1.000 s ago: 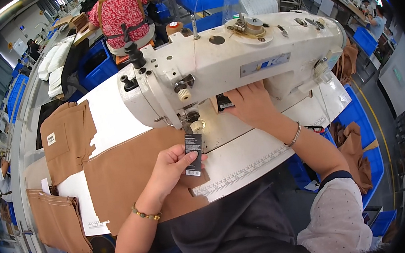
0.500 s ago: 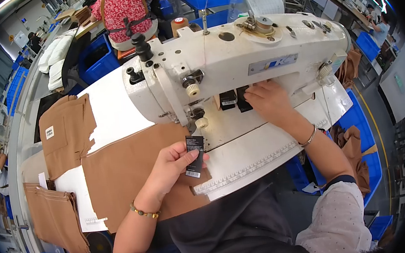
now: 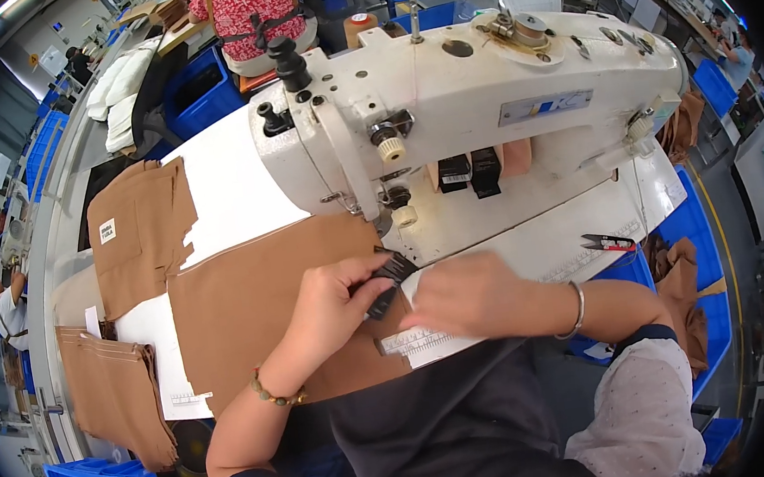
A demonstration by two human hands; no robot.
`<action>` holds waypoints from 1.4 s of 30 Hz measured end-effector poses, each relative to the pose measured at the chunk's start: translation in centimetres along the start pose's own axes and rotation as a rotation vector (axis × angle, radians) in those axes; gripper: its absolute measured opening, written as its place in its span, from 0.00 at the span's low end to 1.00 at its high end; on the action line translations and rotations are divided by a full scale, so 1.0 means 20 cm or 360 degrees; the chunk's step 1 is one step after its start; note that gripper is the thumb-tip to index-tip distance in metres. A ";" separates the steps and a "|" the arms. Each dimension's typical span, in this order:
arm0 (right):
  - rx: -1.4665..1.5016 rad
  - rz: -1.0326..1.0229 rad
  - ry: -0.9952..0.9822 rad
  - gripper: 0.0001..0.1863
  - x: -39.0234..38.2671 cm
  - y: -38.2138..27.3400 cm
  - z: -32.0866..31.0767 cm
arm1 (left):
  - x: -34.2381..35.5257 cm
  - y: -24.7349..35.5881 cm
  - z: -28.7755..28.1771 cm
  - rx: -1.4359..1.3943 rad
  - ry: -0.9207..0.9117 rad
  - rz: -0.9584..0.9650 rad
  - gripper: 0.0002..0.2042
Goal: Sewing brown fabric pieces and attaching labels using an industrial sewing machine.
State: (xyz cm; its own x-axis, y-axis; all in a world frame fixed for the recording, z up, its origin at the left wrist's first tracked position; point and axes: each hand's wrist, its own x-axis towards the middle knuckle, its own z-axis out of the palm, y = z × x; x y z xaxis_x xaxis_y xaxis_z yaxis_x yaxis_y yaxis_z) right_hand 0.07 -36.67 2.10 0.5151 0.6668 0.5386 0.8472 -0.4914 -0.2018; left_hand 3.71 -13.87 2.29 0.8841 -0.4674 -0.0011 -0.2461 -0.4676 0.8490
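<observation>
Pinching a black label [image 3: 396,268] between thumb and fingers, the person's left hand [image 3: 337,299] is closing on it near a white sewing machine [image 3: 469,90]. The label is lying at a tilt, poking out past the left fingertips toward the right. The right hand [image 3: 472,296] is hovering or resting just beside it with fingers curled inward (they are blurring, so I cannot tell how far apart they are or whether they are gripping anything).

Beneath the left fingers a brown fabric panel [image 3: 262,293] is spreading out leftward; its right edge is ending close to the right fingertips, where a printed ruler scale [image 3: 430,338] is starting. The machine's needle end is standing just beyond the left fingertips. White tabletop [image 3: 518,245] is showing between the right fingers and a pair of snips [image 3: 608,243] lying farther right. More black labels [image 3: 485,172] are sitting beyond the right fingers, under the machine's arm. The table's front edge is passing just on the near side of the right fingers.
</observation>
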 end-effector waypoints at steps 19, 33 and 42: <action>0.0828 0.0977 -0.0250 0.12 0.13 0.36 0.11 | 0.12 -0.06 -0.12 0.0550 0.0106 0.0196 0.08; 0.0834 0.0964 -0.0194 0.05 0.12 0.34 0.13 | 0.12 -0.07 -0.10 0.0530 0.0138 0.0251 0.05; 0.0853 0.0922 -0.0137 0.06 0.11 0.35 0.15 | 0.11 -0.06 -0.10 0.0546 0.0145 0.0266 0.05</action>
State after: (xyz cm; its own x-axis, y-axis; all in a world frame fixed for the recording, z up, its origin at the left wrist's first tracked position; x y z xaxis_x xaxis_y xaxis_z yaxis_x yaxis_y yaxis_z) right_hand 7.55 -36.92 -0.52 0.8829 0.4389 0.1666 0.3770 -0.4515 -0.8087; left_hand 6.83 -12.80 2.33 0.8485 -0.4968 0.1824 -0.4945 -0.6214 0.6077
